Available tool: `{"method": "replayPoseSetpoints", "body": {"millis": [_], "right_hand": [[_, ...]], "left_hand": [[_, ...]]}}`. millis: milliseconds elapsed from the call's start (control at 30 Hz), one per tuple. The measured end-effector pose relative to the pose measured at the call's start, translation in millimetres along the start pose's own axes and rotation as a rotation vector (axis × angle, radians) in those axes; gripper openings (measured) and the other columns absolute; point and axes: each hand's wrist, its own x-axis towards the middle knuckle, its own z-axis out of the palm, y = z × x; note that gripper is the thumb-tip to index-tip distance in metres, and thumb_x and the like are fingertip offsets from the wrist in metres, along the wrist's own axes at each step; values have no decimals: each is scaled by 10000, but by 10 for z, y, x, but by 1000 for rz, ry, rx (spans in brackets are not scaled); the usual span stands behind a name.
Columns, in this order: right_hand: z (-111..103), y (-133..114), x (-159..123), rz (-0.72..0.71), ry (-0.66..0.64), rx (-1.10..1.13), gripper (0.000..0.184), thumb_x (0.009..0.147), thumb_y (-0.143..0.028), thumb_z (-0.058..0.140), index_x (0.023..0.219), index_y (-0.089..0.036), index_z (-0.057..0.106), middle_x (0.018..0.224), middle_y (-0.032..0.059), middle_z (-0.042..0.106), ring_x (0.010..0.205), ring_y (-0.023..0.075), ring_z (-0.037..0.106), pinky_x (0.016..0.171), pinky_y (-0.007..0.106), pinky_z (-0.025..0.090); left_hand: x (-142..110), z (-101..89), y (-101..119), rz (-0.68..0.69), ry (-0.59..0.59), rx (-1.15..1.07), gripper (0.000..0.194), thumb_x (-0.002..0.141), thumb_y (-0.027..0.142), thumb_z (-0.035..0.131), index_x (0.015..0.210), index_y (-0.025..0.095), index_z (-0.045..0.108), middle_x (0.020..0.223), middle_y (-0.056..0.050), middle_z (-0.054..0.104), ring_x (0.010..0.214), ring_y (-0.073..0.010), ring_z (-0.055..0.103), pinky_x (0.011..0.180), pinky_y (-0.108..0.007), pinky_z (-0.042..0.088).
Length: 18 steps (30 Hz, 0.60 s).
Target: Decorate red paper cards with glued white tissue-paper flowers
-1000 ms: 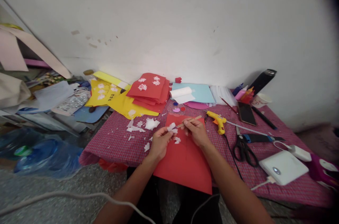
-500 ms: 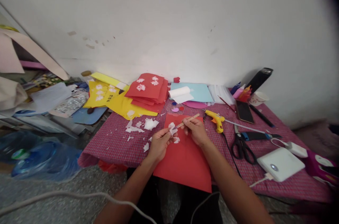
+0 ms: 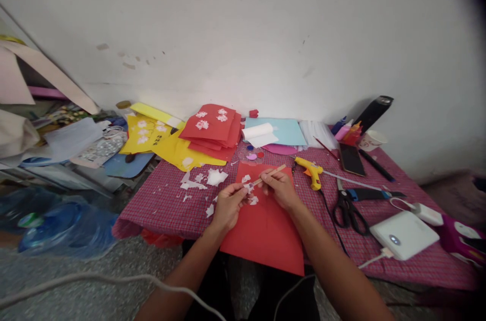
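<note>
My right hand [image 3: 279, 187] is closed on a thin wooden stick [image 3: 274, 171], its tip pointing left toward my left fingers. My left hand [image 3: 230, 203] pinches a small piece of white paper [image 3: 248, 188] at the stick's tip. Both hands are over a red paper sheet [image 3: 266, 235], which reaches past the table's front edge. Other white scraps [image 3: 253, 200] show on the sheet close to my left fingertips. Torn white paper [image 3: 216, 177] is scattered on the cloth to the left.
Red cards with white flowers [image 3: 212, 123] are stacked at the back, beside yellow paper [image 3: 182, 151]. On the right are a yellow glue gun [image 3: 312, 171] with a cord, black scissors [image 3: 347, 214], a phone [image 3: 351, 159] and a white power bank [image 3: 404, 235]. A white roll [image 3: 258, 131] lies behind.
The white piece in my left fingers has been lowered toward the red sheet and turned. The stick's tip has moved slightly down and left, and more white paper shows above the left fingertips.
</note>
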Motion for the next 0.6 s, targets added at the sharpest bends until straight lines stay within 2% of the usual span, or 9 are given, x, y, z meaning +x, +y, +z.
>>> {"method": "replayPoseSetpoints", "body": {"millis": [233,467,600], "right_hand": [[-17,1,-25,-11,-48,-1,232,811,-415,747,885,-201,698,671,6,707,464,120,551,457,244,421],[31,-17,-19,-44,-26,-105,331,825,-461,732,658,-186,657,628,12,669,444,110,538,436,246,411],[28,3,-21,-15,-16,-59,265,835,-448,727,767,-196,684,577,-16,635,431,106,513,420,232,392]], "left_hand": [[-12,16,4,12,-5,45,299,670,307,849,867,131,710,723,-33,703,635,-137,666,653,-270,535],[-4,-7,-53,36,-27,119,294,715,334,823,913,133,738,795,-63,731,680,-147,677,684,-278,538],[-8,-15,-81,81,-47,226,259,761,342,788,920,143,739,770,-54,731,690,-149,681,693,-269,532]]}}
